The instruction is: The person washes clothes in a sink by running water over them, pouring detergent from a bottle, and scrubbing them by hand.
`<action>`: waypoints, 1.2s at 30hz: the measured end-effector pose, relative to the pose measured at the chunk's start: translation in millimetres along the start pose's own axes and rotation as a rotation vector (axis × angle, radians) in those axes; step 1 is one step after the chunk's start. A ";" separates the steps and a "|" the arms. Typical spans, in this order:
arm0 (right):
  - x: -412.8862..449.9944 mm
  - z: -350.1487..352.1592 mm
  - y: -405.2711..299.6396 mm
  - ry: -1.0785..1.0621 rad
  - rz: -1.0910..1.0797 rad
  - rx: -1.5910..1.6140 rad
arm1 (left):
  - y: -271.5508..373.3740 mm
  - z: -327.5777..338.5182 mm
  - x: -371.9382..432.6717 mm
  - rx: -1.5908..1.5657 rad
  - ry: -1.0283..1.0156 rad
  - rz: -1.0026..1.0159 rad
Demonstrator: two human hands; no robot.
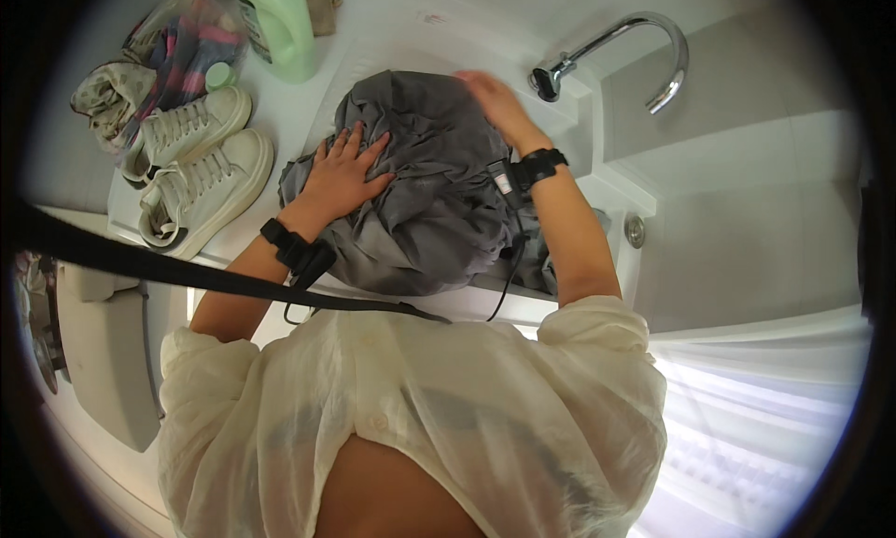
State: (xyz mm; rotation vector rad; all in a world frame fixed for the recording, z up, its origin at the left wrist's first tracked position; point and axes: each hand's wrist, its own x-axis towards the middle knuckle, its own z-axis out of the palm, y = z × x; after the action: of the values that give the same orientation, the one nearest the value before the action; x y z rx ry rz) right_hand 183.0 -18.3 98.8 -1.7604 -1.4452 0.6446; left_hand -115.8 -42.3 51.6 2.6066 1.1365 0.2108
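Note:
A large crumpled heap of dark grey fabric [427, 181] lies in front of me on a white washboard surface [336, 76] beside a sink. My left hand [345, 170] rests flat on the heap's left part, fingers spread. At the heap's upper right edge is my right hand [493, 104], slightly blurred; its fingertips reach the fabric's rim, and whether they grip it cannot be told. More grey fabric [539, 258] sits lower in the basin, partly hidden by my right forearm. Both wrists wear black strapped devices with a cable.
A chrome faucet [623, 30] curves at the upper right. On the left stand white lace-up sneakers [217, 181], a green detergent bottle [280, 34], its green cap [220, 76] and bunched patterned cloths [115, 93]. A black strap [210, 275] crosses the lower left view.

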 end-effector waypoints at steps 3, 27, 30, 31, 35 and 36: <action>9.2 -22.8 11.6 0.413 -0.214 -0.475 | 0.7 -0.7 -2.5 0.034 -0.002 -0.005; 5.5 -35.3 21.8 0.433 0.041 -0.349 | -1.2 3.3 0.0 0.007 0.036 0.029; -30.3 -37.7 28.3 0.575 0.211 0.760 | -1.8 5.3 -0.4 0.047 0.057 0.033; -42.4 -41.1 35.1 0.563 0.374 1.385 | -2.2 6.9 0.0 0.028 0.060 0.028; -67.8 -55.4 54.5 0.701 0.364 1.766 | -4.3 9.2 1.6 0.023 0.067 0.031; -68.8 -58.3 58.9 0.745 0.381 1.799 | -5.0 9.7 2.0 0.027 0.064 0.039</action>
State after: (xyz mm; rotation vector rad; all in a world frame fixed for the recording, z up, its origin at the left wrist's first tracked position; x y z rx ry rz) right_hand 246.6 -103.1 80.1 -0.5445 0.2337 0.8614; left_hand -115.5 -39.6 40.9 2.6648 1.1178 0.2914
